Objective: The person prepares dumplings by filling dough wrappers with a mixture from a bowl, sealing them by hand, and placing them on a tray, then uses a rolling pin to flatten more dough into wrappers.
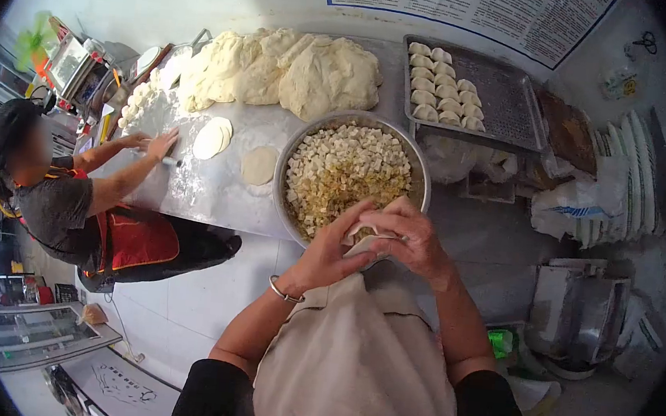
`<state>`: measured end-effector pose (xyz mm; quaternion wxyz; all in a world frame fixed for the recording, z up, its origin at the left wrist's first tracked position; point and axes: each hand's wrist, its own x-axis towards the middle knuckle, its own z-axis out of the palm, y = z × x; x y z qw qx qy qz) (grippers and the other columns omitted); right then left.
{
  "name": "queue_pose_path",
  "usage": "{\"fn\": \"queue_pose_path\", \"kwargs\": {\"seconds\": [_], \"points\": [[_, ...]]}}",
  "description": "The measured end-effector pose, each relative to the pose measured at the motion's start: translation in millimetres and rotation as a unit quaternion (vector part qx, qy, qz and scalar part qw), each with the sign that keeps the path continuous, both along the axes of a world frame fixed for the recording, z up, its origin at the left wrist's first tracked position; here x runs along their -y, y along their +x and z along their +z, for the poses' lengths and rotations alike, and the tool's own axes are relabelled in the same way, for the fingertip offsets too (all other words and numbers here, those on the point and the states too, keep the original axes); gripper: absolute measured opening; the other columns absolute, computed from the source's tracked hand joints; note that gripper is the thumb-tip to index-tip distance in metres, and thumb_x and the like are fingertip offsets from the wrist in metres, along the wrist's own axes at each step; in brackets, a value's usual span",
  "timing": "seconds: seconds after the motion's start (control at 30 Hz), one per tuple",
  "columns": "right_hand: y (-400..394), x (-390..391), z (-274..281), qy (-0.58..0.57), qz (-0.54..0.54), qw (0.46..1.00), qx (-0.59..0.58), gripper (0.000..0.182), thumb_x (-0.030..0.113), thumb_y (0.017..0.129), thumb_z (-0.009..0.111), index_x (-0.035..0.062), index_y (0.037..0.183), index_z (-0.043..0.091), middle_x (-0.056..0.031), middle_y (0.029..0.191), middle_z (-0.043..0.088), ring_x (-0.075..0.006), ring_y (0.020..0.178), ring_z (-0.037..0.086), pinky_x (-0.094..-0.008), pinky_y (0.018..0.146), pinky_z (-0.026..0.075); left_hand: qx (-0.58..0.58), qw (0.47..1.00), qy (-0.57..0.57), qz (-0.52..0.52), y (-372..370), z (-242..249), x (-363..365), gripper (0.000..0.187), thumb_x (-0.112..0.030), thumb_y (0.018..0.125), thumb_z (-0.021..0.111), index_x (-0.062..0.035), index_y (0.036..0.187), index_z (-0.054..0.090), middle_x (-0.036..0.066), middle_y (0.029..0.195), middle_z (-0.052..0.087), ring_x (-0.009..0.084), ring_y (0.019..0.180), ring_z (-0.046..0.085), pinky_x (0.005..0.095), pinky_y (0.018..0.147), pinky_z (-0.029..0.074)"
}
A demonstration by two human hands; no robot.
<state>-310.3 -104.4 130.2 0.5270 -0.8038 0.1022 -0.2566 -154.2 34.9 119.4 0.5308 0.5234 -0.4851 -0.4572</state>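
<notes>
Between my two hands is a dumpling (361, 244), its pale wrapper folded around filling and partly hidden by my fingers. My left hand (327, 257) cups it from the left, and my right hand (415, 245) pinches its edge from the other side. Both are held over the near rim of a large metal bowl (280, 191). Inside the bowl lies diced filling (350, 152), whitish at the back and yellow-brown toward me. A single round dough wrapper (258, 165) rests on the table left of the bowl, with a small stack of wrappers (211, 139) farther left.
Big lumps of dough (328, 77) lie behind the bowl. A perforated tray (512, 109) at the back right carries rows of shaped dumplings (439, 83). At left, a co-worker (65, 192) rolls on the floured table (192, 192) near small dough pieces (138, 101). Stacked trays (629, 178) stand right.
</notes>
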Motion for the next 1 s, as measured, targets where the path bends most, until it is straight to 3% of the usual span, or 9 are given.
{"fn": "queue_pose_path", "kwargs": {"seconds": [0.13,0.2,0.33,0.53,0.63,0.73,0.83,0.93,1.0], "points": [[-4.6,0.2,-32.8,0.177,-0.001,0.982,0.064,0.023,0.019,0.089,0.072,0.0055,0.108,0.074,-0.0022,0.09,0.059,-0.0142,0.088,0.054,-0.0284,0.078,0.045,-0.132,0.987,-0.084,-0.04,5.2,11.2,0.7,0.087,-0.03,0.085,0.077,-0.0025,0.152,0.029,0.016,0.149,0.045,0.0247,0.136,0.044,0.0391,0.114,0.031],[-1.2,-9.8,-45.5,0.263,-0.025,0.96,0.091,0.021,0.02,0.092,0.07,0.0041,0.106,0.074,-0.0018,0.091,0.06,-0.0133,0.089,0.054,-0.0274,0.078,0.044,-0.121,0.986,-0.095,-0.06,6.6,2.3,2.0,0.085,-0.036,0.089,0.072,-0.0015,0.152,0.028,0.017,0.148,0.045,0.0253,0.137,0.044,0.0392,0.114,0.031],[3.2,-23.2,-55.6,0.272,-0.05,0.957,0.082,0.019,0.021,0.093,0.069,0.0034,0.101,0.074,-0.0017,0.093,0.061,-0.0112,0.087,0.055,-0.0265,0.077,0.044,0.04,0.998,-0.026,-0.029,9.9,-5.1,1.8,0.073,-0.038,0.095,0.061,-0.0003,0.15,0.032,0.018,0.145,0.049,0.027,0.135,0.046,0.0393,0.113,0.032],[4.8,-27.9,-44.9,0.209,-0.096,0.973,0.008,0.022,0.022,0.092,0.072,0.0031,0.101,0.072,-0.002,0.096,0.063,-0.011,0.089,0.057,-0.0276,0.078,0.046,0.087,0.993,-0.079,0.022,5.8,7.6,1.0,0.052,-0.03,0.098,0.057,0.0024,0.138,0.05,0.016,0.143,0.052,0.0278,0.13,0.052,0.0386,0.109,0.037],[8.9,-31.3,-36.3,0.178,-0.107,0.978,0.02,0.039,0.028,0.093,0.07,0.0029,0.121,0.062,-0.0057,0.101,0.063,-0.0152,0.098,0.059,-0.0302,0.088,0.045,0.043,0.998,0.004,0.051,11.4,-11.1,-2.2,0.048,-0.027,0.099,0.056,0.0027,0.136,0.052,0.018,0.14,0.055,0.0263,0.128,0.053,0.0383,0.108,0.039],[17.4,-38.7,-29.3,0.182,-0.098,0.974,0.096,0.059,0.037,0.096,0.064,0.0021,0.139,0.045,-0.0119,0.109,0.062,-0.0202,0.11,0.058,-0.0345,0.099,0.042,-0.217,0.974,-0.022,0.069,15.8,-33.4,5.8,0.047,-0.032,0.1,0.053,0.0024,0.131,0.057,0.016,0.142,0.053,0.0245,0.129,0.052,0.0365,0.109,0.038],[19.8,-42.0,-33.2,0.206,-0.053,0.976,0.042,0.064,0.044,0.1,0.054,0.001,0.144,0.037,-0.0171,0.116,0.061,-0.0238,0.116,0.057,-0.0385,0.104,0.04,-0.489,0.87,0.063,0.007,20.7,-41.0,8.6,0.047,-0.035,0.1,0.051,0.0029,0.127,0.06,0.015,0.143,0.052,0.024,0.132,0.049,0.0355,0.11,0.036],[20.3,-45.2,-18.8,0.24,-0.094,0.965,-0.051,0.056,0.042,0.102,0.047,-0.0004,0.138,0.046,-0.0182,0.116,0.063,-0.0261,0.11,0.061,-0.0397,0.097,0.045,-0.479,0.878,0.001,0.007,19.8,-45.4,15.3,0.051,-0.036,0.1,0.054,0.0051,0.13,0.057,0.017,0.151,0.042,0.0269,0.136,0.044,0.0406,0.111,0.038],[13.0,-42.2,-10.1,0.305,-0.108,0.939,-0.119,0.05,0.038,0.103,0.045,-0.0012,0.133,0.052,-0.0176,0.113,0.065,-0.0278,0.103,0.065,-0.0399,0.09,0.05,-0.311,0.95,0.01,0.003,19.0,-42.9,20.1,0.05,-0.035,0.101,0.052,0.0047,0.131,0.056,0.018,0.149,0.044,0.0266,0.134,0.047,0.0401,0.11,0.039]]}}
